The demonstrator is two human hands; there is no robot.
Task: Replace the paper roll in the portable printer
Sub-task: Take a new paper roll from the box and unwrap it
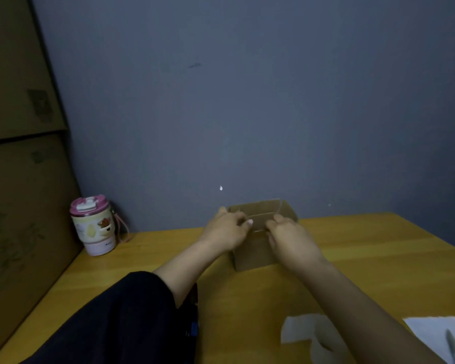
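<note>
A small brown cardboard box [255, 254] stands on the yellow wooden table [365, 258] near the wall, its top flaps raised. My left hand [225, 231] grips the box's near left top edge. My right hand [292, 241] grips the near right top edge, its fingers curled over the rim. What lies inside the box is hidden. No printer or paper roll shows in the view.
A pink-lidded cup [93, 227] with a strap stands at the table's back left. Large cardboard boxes [21, 179] are stacked along the left. White paper pieces [300, 331] lie at the front right, and another sheet [431, 331] has a pen [453, 346] on it.
</note>
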